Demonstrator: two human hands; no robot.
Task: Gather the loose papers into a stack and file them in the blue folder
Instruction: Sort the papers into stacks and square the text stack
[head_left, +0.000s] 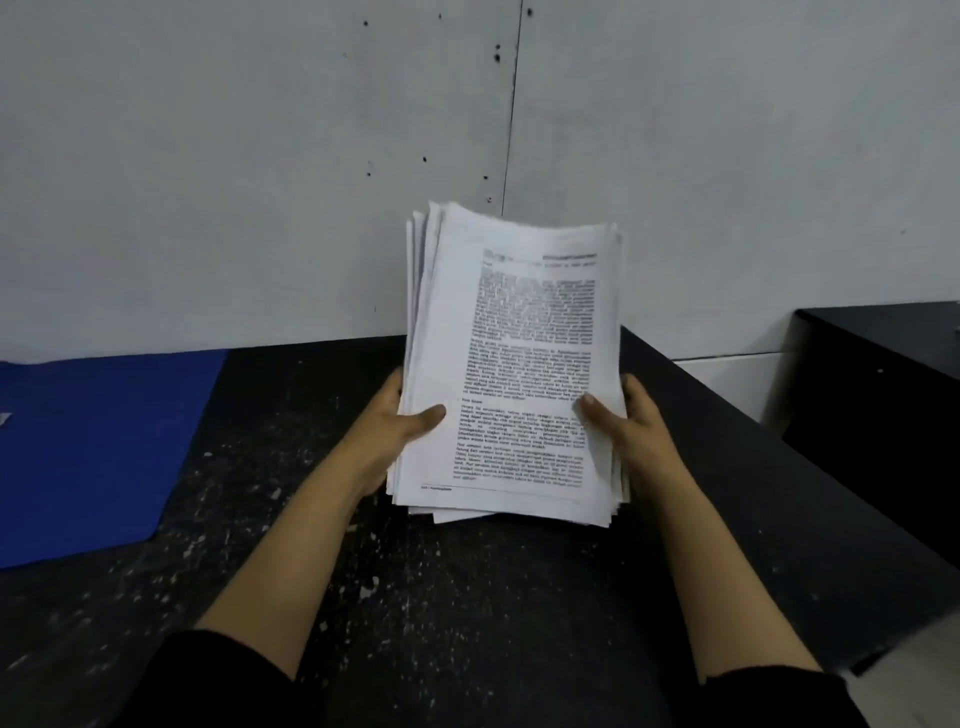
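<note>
A thick stack of printed white papers (519, 332) stands tilted up above the black table, its edges a little uneven. My left hand (400, 421) grips its left side with the thumb on the top sheet. My right hand (618, 421) grips the right side the same way. The stack's lower edge is near or on the table; I cannot tell if it touches. The blue folder (93, 447) lies open and flat on the table at the far left, apart from the stack.
The black table (441, 597) is speckled with pale marks and ends at a diagonal right edge. A grey wall (260, 156) stands right behind it. A second dark surface (883, 364) sits at the right, beyond a gap.
</note>
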